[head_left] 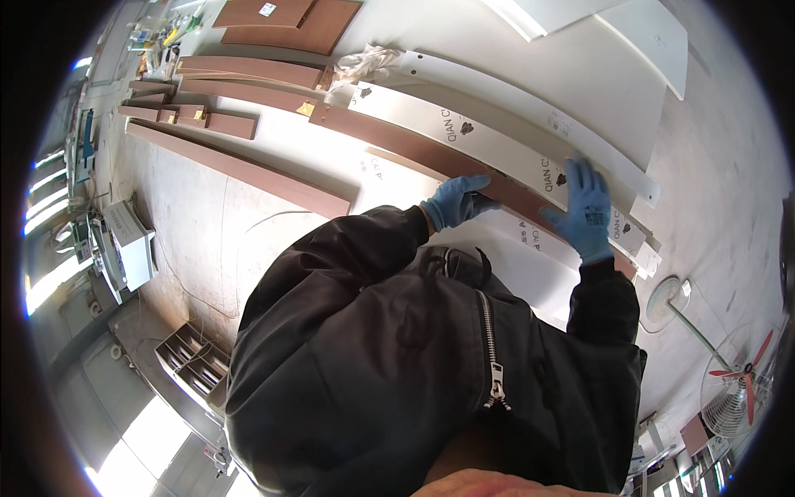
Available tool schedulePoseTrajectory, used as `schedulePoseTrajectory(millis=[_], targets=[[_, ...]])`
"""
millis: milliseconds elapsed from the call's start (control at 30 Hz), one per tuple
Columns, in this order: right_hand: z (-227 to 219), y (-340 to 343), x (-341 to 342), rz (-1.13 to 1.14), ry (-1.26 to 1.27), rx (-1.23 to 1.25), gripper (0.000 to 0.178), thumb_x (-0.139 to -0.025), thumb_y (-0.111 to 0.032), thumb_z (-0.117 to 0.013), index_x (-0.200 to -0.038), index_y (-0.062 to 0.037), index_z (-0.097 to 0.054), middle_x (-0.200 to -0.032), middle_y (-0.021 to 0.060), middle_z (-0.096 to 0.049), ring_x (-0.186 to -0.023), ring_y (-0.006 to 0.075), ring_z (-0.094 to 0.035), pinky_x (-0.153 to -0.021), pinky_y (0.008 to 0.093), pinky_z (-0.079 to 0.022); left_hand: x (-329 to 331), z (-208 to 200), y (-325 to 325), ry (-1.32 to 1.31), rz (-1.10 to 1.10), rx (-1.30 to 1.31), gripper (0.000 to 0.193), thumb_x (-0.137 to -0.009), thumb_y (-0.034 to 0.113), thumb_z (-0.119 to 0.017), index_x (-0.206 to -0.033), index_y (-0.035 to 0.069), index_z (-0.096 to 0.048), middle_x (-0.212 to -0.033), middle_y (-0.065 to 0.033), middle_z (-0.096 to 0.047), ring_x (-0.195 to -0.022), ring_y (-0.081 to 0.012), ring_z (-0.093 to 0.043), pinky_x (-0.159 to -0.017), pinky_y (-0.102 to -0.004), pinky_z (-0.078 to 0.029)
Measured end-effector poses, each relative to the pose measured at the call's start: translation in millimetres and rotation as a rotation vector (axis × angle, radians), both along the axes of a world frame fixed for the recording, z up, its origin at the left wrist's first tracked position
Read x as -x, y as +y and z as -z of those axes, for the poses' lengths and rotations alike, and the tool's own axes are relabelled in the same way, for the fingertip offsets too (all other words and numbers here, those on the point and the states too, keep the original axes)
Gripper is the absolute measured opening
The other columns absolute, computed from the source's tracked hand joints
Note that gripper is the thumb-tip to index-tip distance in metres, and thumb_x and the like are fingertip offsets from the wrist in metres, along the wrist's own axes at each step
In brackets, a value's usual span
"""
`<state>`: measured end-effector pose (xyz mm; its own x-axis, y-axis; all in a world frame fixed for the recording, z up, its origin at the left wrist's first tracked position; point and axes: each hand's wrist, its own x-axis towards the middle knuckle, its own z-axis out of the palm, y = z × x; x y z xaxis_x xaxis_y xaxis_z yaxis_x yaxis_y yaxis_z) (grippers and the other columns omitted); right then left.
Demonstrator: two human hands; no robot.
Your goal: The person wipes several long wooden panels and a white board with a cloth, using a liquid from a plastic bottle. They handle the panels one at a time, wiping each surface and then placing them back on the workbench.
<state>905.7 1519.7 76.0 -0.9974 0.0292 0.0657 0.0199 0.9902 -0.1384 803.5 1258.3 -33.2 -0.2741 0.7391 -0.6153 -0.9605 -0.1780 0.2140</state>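
My left hand, in a blue glove, curls its fingers over the edge of a long brown board that runs slantwise across the floor. My right hand, also gloved in blue, lies flat with its fingers spread on a long white printed panel resting along the brown board. The hand sits near the panel's right end. A second white panel lies just beyond it. My black jacket with a zip fills the lower middle of the view and hides the near part of the boards.
Several more brown boards and short offcuts lie at the upper left. White sheets lie at the top right and a crumpled white cloth beside the panels. A standing fan is at the lower right, a white box at the left.
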Motion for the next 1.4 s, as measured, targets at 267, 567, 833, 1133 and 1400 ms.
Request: schedulePoseTrajectory(millis=[267, 567, 833, 1133, 1400], targets=[[44, 18, 11, 0.031, -0.276, 0.06, 0.1, -0.074, -0.046, -0.088, -0.154, -0.0077, -0.041, -0.121, 0.0163, -0.065, -0.114, 0.0363, -0.064, -0.097, 0.0478, -0.053, 0, -4, 0, -0.007, 0.002, -0.004, 0.044, -0.099, 0.025, -0.071, -0.132, -0.003, -0.06, -0.129, -0.0182, -0.067, -0.122, -0.0306, -0.065, -0.106, -0.0437, -0.058], [30, 38, 28, 0.052, -0.313, 0.079, 0.088, -0.076, -0.045, -0.086, -0.148, -0.016, -0.045, -0.113, 0.0116, -0.067, -0.11, 0.0345, -0.065, -0.096, 0.0475, -0.054, -1, -3, -6, -0.049, -0.001, -0.009, 0.04, -0.099, 0.024, -0.071, -0.128, -0.003, -0.063, -0.124, -0.019, -0.07, -0.118, -0.0301, -0.066, -0.105, -0.0432, -0.058], [42, 75, 67, 0.058, -0.247, 0.047, 0.08, -0.076, -0.04, -0.088, -0.142, -0.0198, -0.048, -0.12, 0.0127, -0.066, -0.113, 0.035, -0.066, -0.094, 0.0481, -0.056, -1, -4, -5, -0.076, -0.013, -0.005, 0.034, -0.101, 0.021, -0.068, -0.124, -0.005, -0.065, -0.124, -0.0188, -0.071, -0.118, -0.0303, -0.067, -0.105, -0.0417, -0.058], [83, 76, 87, 0.091, -0.243, 0.018, 0.078, -0.076, -0.036, -0.087, -0.141, -0.0145, -0.05, -0.119, 0.0144, -0.066, -0.114, 0.0364, -0.063, -0.1, 0.0484, -0.052, -2, -7, -1, -0.073, -0.024, 0.017, 0.037, -0.101, 0.022, -0.069, -0.129, -0.001, -0.063, -0.126, -0.0175, -0.07, -0.121, -0.0299, -0.065, -0.105, -0.0429, -0.058], [81, 41, 63, 0.227, 0.099, 0.17, 0.078, -0.08, -0.04, -0.082, -0.144, -0.0044, -0.053, -0.143, 0.0185, -0.057, -0.134, 0.0385, -0.052, -0.117, 0.0541, -0.036, -5, 9, -3, -0.036, -0.003, -0.066, 0.036, -0.104, 0.021, -0.059, -0.132, -0.002, -0.062, -0.134, -0.0158, -0.067, -0.126, -0.0296, -0.063, -0.112, -0.045, -0.05]])
